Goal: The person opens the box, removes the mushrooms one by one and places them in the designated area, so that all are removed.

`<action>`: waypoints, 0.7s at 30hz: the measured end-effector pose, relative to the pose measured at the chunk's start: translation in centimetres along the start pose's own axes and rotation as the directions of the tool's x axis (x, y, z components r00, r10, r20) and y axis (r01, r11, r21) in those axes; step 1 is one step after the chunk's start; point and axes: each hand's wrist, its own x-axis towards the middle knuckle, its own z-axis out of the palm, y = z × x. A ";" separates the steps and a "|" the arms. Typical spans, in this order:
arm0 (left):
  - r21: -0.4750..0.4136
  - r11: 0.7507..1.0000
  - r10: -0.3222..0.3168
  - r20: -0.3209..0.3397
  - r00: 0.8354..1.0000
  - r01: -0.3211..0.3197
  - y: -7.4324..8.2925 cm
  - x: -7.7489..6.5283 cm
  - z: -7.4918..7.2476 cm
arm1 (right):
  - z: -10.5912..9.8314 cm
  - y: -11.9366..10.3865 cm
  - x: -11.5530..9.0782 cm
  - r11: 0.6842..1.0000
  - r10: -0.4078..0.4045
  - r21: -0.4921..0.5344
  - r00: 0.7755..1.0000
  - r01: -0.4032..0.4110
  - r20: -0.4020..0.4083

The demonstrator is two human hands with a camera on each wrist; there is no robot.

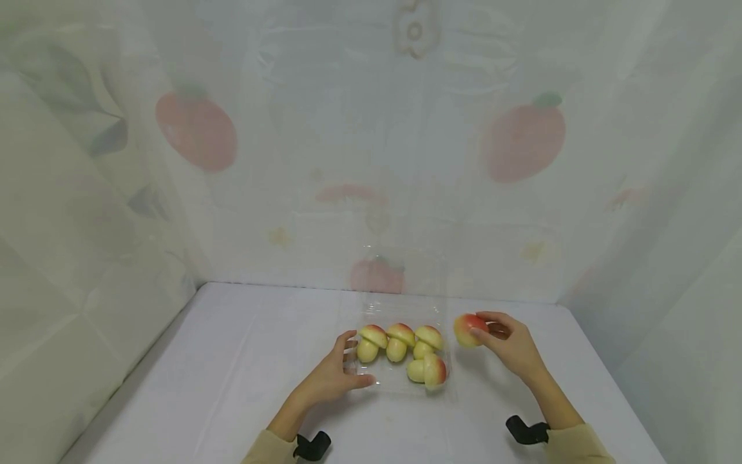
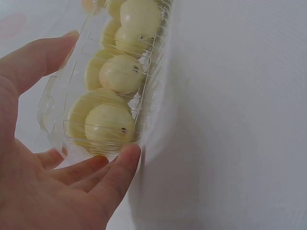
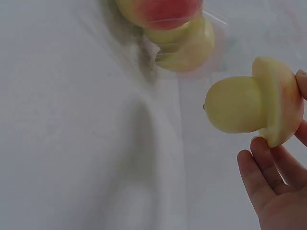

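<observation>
A clear plastic box (image 1: 390, 388) lies on the table with its lid (image 1: 408, 303) raised at the back. Inside are several toy mushrooms (image 1: 397, 348), pale yellow with reddish caps; three form a row along the back, and one lies sideways at the front right. My left hand (image 1: 333, 379) holds the box by its left end, thumb at one side and fingers spread round the other. Just right of the box, my right hand (image 1: 513, 348) pinches another toy mushroom (image 3: 237, 104) by its cap, stem pointing left in the right wrist view, above the table.
The white table (image 1: 249, 361) runs back to a pale curtain (image 1: 348, 148) printed with red fruit. More curtain hangs at the left (image 1: 75, 258) and right sides. Black straps with knobs (image 1: 526, 430) sit on both wrists.
</observation>
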 end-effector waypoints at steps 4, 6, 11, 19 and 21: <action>-0.006 1.000 0.000 -0.001 1.000 0.000 -0.1 0.0 0.0 | 0.2 1.1 0.3 0.998 0.027 -0.054 1.000 -0.027 -0.015; -0.006 1.000 0.001 -0.001 1.000 -0.001 -0.2 0.1 0.0 | 0.3 1.7 0.4 0.996 0.037 -0.077 0.999 -0.038 -0.019; -0.008 1.000 0.006 0.000 1.000 -0.006 -0.2 0.0 0.0 | 0.5 2.6 0.6 0.992 0.067 -0.103 0.998 -0.068 -0.015; -0.015 1.000 0.011 0.010 1.000 -0.010 -0.1 0.0 0.0 | 0.6 3.4 0.8 0.983 0.134 -0.125 0.991 -0.132 0.005; -0.013 1.000 0.010 0.010 1.000 -0.010 -0.1 0.0 0.0 | 0.7 3.5 0.9 0.979 0.154 -0.134 0.988 -0.152 0.003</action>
